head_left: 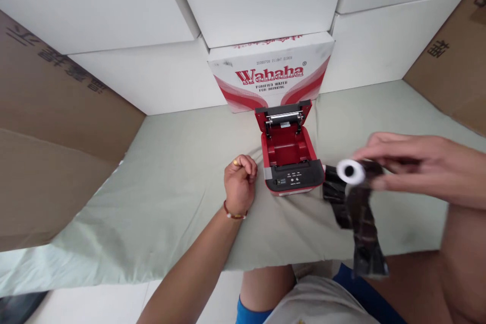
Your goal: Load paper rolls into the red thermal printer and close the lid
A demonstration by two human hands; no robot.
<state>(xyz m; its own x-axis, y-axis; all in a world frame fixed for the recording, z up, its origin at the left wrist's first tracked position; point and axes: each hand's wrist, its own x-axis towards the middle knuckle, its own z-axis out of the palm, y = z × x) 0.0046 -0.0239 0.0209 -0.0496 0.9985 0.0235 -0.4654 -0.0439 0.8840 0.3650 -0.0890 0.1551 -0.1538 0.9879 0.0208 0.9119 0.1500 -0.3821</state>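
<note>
A red and black receipt printer (290, 162) sits on the cloth with its lid raised, and its red paper bay is bare inside. To its left my left hand (240, 182) rests on the cloth, fingers curled in, holding nothing that I can see. Over the cloth to the right of the printer, my right hand (410, 164) grips a small white paper roll (350, 172), its round end with a dark core hole facing me. Black plastic wrapping (364, 233) hangs down from the roll past the table edge. The right fingertips are slightly blurred.
A white and red water carton (271, 76) stands right behind the printer. White boxes (258, 0) form a wall at the back. Brown cartons flank the left (56, 136) and right (451, 55). A pale green cloth (170, 172) covers the table.
</note>
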